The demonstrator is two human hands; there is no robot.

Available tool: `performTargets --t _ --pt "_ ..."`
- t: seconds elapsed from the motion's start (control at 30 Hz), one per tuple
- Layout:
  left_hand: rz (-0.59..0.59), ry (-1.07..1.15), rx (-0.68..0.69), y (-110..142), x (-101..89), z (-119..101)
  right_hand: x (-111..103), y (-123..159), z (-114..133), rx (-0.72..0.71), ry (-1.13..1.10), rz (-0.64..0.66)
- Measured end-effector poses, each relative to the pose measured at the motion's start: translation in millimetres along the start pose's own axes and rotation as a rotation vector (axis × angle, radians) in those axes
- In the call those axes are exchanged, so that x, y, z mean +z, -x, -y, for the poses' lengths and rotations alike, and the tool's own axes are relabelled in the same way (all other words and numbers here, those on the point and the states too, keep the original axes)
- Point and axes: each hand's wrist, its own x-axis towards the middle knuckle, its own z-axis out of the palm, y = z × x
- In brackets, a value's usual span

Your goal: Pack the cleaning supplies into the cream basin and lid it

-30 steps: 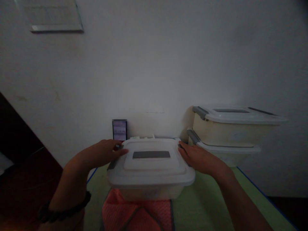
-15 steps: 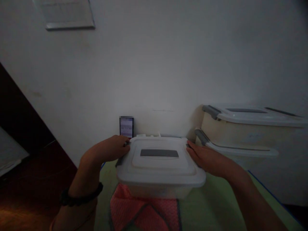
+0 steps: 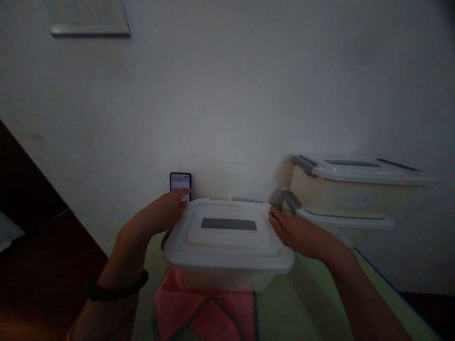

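Observation:
A lidded plastic storage box point(image 3: 229, 248) sits in front of me, its white lid on, with a grey handle strip point(image 3: 229, 224) across the top. My left hand point(image 3: 161, 213) is at the box's back left corner, fingers stretched out just above the rim and holding nothing. Below it, a dark side clip point(image 3: 166, 238) sticks out from the lid's left edge. On the opposite side my right hand point(image 3: 300, 234) grips the box's edge at its right clip; part of its fingers is hidden. A pink cloth point(image 3: 209, 310) lies under the front of the box.
Two similar lidded boxes point(image 3: 351, 194) are stacked at the right by the wall. A phone point(image 3: 180, 181) leans upright against the wall behind my left hand. The green table surface point(image 3: 302, 303) has a blue edge at the right. A white-framed panel point(image 3: 90, 31) is on the wall.
My left hand has come up off the left clip and its fingers have straightened. That clip now stands out from the lid. The view has shifted slightly; my right hand stays at the box.

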Motion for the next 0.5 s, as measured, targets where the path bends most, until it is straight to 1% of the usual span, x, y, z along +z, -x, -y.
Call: performTargets --t 0.03,0.07,0.13,0.23,0.33,0.5 --pt "-0.040 0.018 0.024 -0.3 1.9 -7.9 -1.2 0.1 0.8 -0.004 0.008 0.004" --pt "-0.049 0.040 0.070 -0.5 4.9 -16.5 -2.4 0.3 1.6 -0.007 0.018 0.010" --pt "0.005 0.053 0.182 -1.6 13.9 -33.1 -4.7 0.7 2.9 0.001 0.040 0.018" --pt "0.133 0.006 0.248 -4.6 28.0 -49.7 -7.3 1.2 2.8 0.007 0.056 0.015" --pt "0.174 -0.012 0.243 -6.9 32.8 -54.5 -8.9 1.2 0.9 -0.002 0.031 0.011" --pt "0.163 -0.026 0.225 -5.0 27.3 -54.6 -10.5 0.1 -0.6 -0.021 -0.013 0.030"
